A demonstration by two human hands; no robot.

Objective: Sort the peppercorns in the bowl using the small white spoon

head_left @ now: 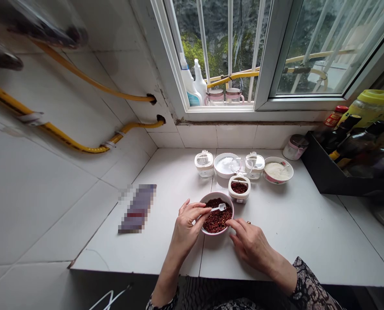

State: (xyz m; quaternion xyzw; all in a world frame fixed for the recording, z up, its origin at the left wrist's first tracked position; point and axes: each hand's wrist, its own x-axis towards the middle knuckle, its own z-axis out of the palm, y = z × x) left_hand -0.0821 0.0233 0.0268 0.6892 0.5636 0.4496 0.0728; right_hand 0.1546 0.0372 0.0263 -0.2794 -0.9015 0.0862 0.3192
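A white bowl (233, 209) full of reddish-brown peppercorns (216, 221) sits near the middle of the counter. Over its far side, my left hand (191, 219) pinches the handle of a small white spoon (222, 207), whose scoop is above the peppercorns. My right hand (251, 241) is at the bowl's near right rim, index fingertip over the edge and thumb outside, fingers bent. Just behind the bowl stands a clear jar (240, 196) with a white-framed lid, dark red peppercorns showing inside.
Behind are a clear canister (204, 167), a bowl of white grains (225, 165), a second canister (255, 166) with its lid raised, and a bowl of pale powder (277, 171). A black bottle box (324, 174) stands right. A blurred purple packet (138, 211) lies left.
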